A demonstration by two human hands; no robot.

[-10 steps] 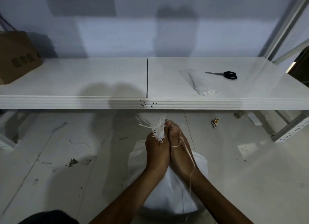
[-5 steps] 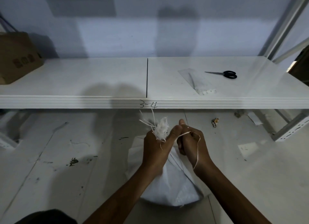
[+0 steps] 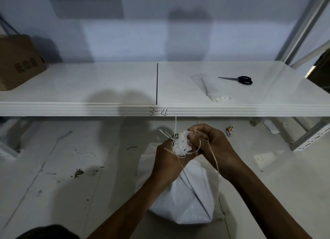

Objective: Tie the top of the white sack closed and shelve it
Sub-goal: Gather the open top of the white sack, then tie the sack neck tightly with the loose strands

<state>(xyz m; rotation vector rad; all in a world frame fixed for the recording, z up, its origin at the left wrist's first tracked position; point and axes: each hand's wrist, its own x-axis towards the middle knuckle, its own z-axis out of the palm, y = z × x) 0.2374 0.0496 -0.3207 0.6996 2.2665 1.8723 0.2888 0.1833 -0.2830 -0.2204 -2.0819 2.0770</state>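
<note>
Pale floor lies under a white shelf (image 3: 107, 88) at 12 o'clock of the hands. On it stands the white sack (image 3: 189, 199), long axis upright, its gathered neck (image 3: 181, 143) pointing up at the shelf edge. The left hand (image 3: 167, 160) grips the neck from 9 o'clock, the right hand (image 3: 212, 144) at 3 o'clock pinches the string (image 3: 213, 160), and the knot looks unfinished, so both hands are equally near for the lift toward 12 o'clock.
</note>
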